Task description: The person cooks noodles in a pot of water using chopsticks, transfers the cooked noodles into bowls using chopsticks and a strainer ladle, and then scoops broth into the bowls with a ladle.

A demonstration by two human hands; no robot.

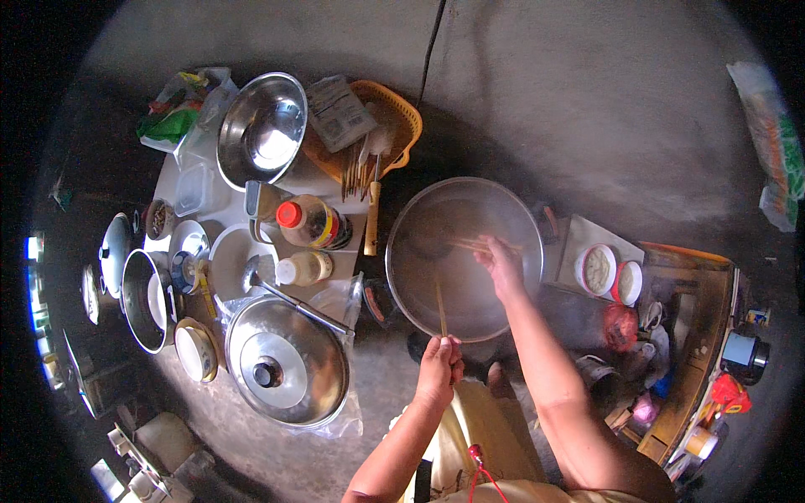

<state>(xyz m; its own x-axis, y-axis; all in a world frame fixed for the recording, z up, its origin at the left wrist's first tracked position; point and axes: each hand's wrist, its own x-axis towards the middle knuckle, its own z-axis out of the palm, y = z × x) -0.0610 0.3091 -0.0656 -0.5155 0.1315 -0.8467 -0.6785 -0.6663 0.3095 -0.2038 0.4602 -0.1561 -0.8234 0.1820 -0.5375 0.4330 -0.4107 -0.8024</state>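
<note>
A large round wok (pixel 388 264) with steam over it stands before me, its contents blurred by the haze. My right hand (pixel 501 259) is above its right half, closed around thin wooden chopsticks (pixel 464 244) that point left across the wok. My left hand (pixel 442 366) is at the near rim, gripping a slender stick-like utensil (pixel 441 308) that reaches into the wok. Whether this is a handle or another chopstick, I cannot tell. Two bowls with pale contents, a near one (pixel 596 269) and a red-rimmed one (pixel 629 283), stand right of the wok.
Left of the wok, a table holds a metal lid (pixel 286 364), a ladle (pixel 302 307), a red-capped bottle (pixel 314 221), a smaller bottle (pixel 306 268), a steel basin (pixel 261 132) and a yellow basket (pixel 402 113). A wooden cabinet (pixel 692 352) stands at the right.
</note>
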